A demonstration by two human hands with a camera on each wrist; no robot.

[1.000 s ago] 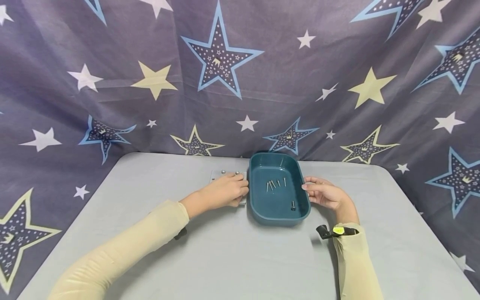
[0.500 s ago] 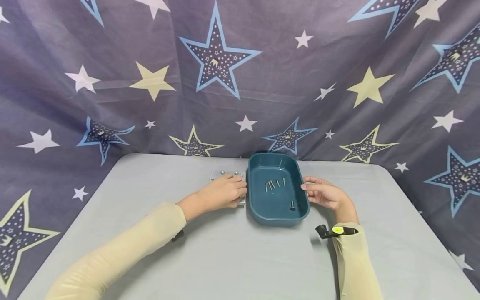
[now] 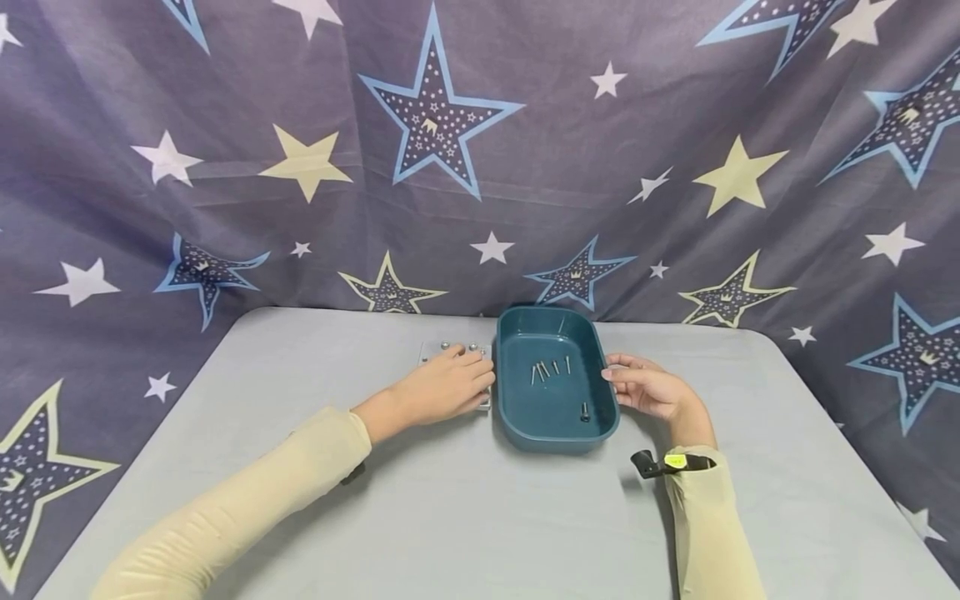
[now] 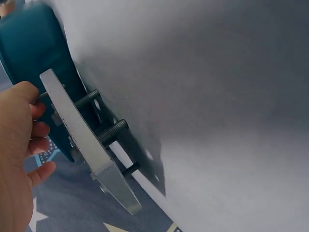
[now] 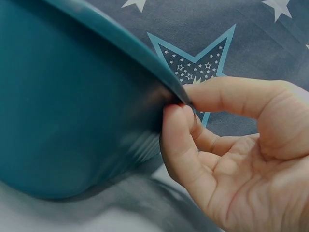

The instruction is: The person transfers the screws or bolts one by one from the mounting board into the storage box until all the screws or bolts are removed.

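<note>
A metal plate [image 3: 431, 351] with bolts through it stands left of the teal plastic bin [image 3: 551, 429], partly covered by my left hand [image 3: 442, 390]. In the left wrist view, the thumb and a finger pinch a thin screw [image 4: 43, 95] at the plate's upper end; its head is hidden by the fingertips. Threaded shanks [image 4: 113, 131] stick out of the plate's other face. My right hand [image 3: 654, 392] pinches the bin's right rim between thumb and fingers. Inside the bin lie several slim screws [image 3: 567, 365] and a dark, thicker bolt [image 3: 585, 412].
A grey cloth-covered table [image 3: 465, 517] lies under everything. Behind it hangs a star-patterned curtain [image 3: 570, 183] along the table's back edge. A black wrist camera [image 3: 647, 463] juts from the right sleeve.
The left hand's fingers have shifted slightly over the plate. The right hand and the bin keep their places; the head view has drifted a little.
</note>
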